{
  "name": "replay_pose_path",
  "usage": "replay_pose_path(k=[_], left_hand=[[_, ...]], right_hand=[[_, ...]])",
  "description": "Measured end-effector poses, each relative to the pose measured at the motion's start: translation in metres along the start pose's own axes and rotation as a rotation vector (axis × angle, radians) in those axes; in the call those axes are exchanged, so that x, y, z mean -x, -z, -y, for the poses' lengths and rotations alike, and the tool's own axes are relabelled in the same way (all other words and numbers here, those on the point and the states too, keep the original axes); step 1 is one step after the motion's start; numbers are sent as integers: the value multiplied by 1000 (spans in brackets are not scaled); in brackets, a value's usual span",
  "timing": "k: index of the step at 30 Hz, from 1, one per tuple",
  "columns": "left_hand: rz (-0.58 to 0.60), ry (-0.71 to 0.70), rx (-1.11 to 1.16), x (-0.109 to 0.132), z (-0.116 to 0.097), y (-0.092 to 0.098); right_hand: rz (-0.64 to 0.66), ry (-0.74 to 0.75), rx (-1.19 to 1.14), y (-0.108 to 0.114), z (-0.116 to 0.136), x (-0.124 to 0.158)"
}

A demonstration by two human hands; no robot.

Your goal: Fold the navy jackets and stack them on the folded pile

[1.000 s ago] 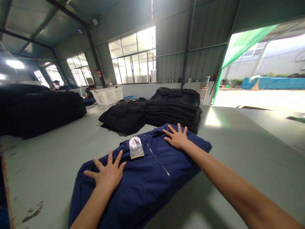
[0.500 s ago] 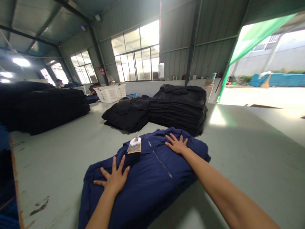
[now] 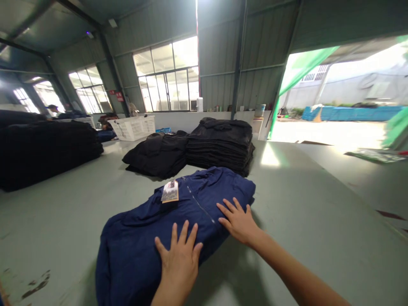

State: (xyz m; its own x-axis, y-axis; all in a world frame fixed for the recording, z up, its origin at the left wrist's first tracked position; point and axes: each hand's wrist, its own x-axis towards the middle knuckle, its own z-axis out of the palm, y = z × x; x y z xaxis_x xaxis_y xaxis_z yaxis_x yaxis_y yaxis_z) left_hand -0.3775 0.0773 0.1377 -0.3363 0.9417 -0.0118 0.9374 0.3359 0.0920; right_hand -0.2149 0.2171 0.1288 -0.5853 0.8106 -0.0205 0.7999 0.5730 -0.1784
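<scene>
A folded navy blue garment (image 3: 143,229) with a zip down its front lies on a big pale green table (image 3: 302,204). A paper hang tag (image 3: 170,191) rests near its collar end. My left hand (image 3: 179,259) lies flat on the near edge of the garment, fingers spread. My right hand (image 3: 238,221) presses flat on the garment's right edge beside the zip, fingers apart as well. Neither hand holds anything.
A tall stack of folded black garments (image 3: 223,144) and a looser black heap (image 3: 156,155) sit just beyond. Another long black pile (image 3: 44,148) fills the left. A white basket (image 3: 132,127) and seated people are at the back; an open doorway (image 3: 334,110) lies to the right.
Both hands have slid back from the garment's far part to its near, right-hand edge. The camera has swung a little, so the garment sits lower and more to the left.
</scene>
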Motion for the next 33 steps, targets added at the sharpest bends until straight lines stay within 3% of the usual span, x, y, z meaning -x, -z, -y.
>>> replay_pose_path(k=[3,5,9,12,14,22,33], left_hand=[[5,-58,-45,5,-7,-17],[-22,-22,-83,5,-11,-23],[-215,-38,-90,18,-45,-28],[-359,-208,-14,38,-90,-38],[-388,-284,50,52,-121,-50],[-236,-455,220,96,-236,-102],[-282,-486,231,175,-416,-181]], right_hand=[[-48,1,-22,-11,-12,33],[-57,-1,-45,-15,-23,54],[-87,-54,-60,-13,-45,97],[-129,-102,-53,-7,-62,135],[-160,-125,-51,-3,-77,162],[-186,-231,-94,-2,-168,279],[-115,-359,-193,-17,-306,426]])
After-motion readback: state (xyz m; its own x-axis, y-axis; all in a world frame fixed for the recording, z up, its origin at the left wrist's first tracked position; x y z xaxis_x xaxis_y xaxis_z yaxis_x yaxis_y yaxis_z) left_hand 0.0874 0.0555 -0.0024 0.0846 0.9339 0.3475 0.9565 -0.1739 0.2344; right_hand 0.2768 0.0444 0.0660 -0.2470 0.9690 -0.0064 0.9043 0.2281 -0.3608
